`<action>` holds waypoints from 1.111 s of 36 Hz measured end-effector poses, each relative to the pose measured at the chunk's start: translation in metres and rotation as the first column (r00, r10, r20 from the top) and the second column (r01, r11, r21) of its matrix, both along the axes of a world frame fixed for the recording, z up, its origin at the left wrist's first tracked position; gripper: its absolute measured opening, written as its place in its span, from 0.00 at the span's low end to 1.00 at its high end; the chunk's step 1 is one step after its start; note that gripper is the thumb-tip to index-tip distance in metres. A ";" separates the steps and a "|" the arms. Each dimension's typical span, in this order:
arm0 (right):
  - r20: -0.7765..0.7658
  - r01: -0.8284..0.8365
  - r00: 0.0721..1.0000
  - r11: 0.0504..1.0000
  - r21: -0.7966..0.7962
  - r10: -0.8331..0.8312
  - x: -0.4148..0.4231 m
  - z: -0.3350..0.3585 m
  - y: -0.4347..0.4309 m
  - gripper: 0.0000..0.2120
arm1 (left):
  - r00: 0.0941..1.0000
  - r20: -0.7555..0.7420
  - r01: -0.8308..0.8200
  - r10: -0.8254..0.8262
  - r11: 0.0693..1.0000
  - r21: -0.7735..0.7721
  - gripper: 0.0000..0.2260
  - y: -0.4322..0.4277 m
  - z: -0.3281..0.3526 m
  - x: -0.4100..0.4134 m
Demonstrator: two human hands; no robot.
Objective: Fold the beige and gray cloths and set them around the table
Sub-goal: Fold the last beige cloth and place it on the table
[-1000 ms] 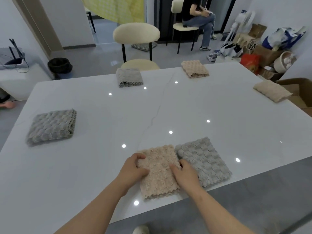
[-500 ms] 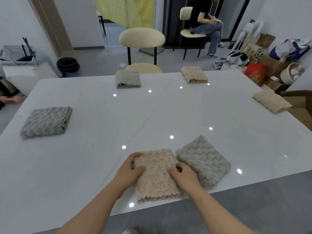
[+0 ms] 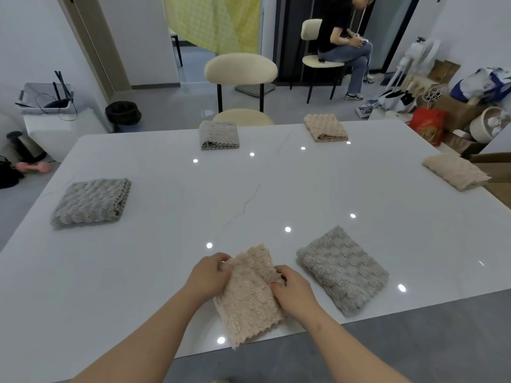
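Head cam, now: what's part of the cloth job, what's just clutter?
Job: held beige cloth, left hand, right hand, near gray cloth, left gray cloth, far gray cloth, far beige cloth, right beige cloth, table.
Lying about: cream chair, red bag, white fan.

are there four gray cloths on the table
No, only three: the left gray cloth, the far gray cloth, the near gray cloth.

near beige cloth (image 3: 250,297) folded, fluffy, at near edge (slightly skewed), near gray cloth (image 3: 343,270) folded just beside it, left gray cloth (image 3: 91,201), far gray cloth (image 3: 219,134), far beige cloth (image 3: 325,128), right beige cloth (image 3: 455,171), all folded flat
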State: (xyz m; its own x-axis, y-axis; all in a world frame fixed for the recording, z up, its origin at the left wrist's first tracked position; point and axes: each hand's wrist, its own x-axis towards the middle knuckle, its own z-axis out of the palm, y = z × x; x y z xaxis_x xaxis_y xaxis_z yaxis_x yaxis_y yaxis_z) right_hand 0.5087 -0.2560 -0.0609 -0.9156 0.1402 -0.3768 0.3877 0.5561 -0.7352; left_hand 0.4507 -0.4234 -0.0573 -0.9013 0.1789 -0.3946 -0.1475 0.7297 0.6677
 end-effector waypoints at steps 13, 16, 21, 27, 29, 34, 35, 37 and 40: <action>0.115 0.123 0.987 0.987 -0.102 -0.111 0.005 -0.003 -0.007 0.10 | 0.977 0.037 -0.213 0.211 0.976 0.046 0.24 -0.017 -0.006 0.000; 0.123 0.147 0.983 0.983 -0.109 -0.134 0.006 -0.001 -0.010 0.06 | 0.980 0.081 -0.185 0.180 0.980 0.066 0.24 -0.022 -0.007 0.005; 0.116 0.135 0.985 0.988 -0.080 -0.125 0.010 -0.003 -0.011 0.11 | 0.984 0.118 -0.158 0.132 0.955 0.252 0.18 -0.029 -0.005 0.019; 0.087 0.091 0.993 0.994 -0.058 -0.086 0.015 0.001 -0.009 0.16 | 0.992 0.125 -0.060 0.028 0.964 0.261 0.08 -0.035 -0.012 0.034; 0.086 0.091 0.993 0.994 -0.054 -0.086 0.016 0.000 -0.009 0.17 | 0.991 0.124 -0.079 0.045 0.956 0.281 0.08 -0.037 -0.016 0.034; 0.078 0.086 0.994 0.995 -0.056 -0.081 0.018 -0.003 -0.007 0.18 | 0.992 0.116 -0.080 0.045 0.945 0.318 0.10 -0.037 -0.020 0.033; 0.075 0.083 0.994 0.995 -0.060 -0.079 0.019 -0.004 -0.007 0.19 | 0.991 0.125 -0.082 0.043 0.942 0.325 0.10 -0.037 -0.019 0.034; 0.073 0.082 0.994 0.994 -0.070 -0.077 0.019 -0.005 -0.006 0.18 | 0.988 0.151 -0.092 0.042 0.935 0.342 0.13 -0.037 -0.018 0.037; 0.075 0.077 0.995 0.994 -0.080 -0.071 0.019 -0.006 -0.006 0.18 | 0.987 0.160 -0.081 0.025 0.932 0.353 0.21 -0.038 -0.018 0.042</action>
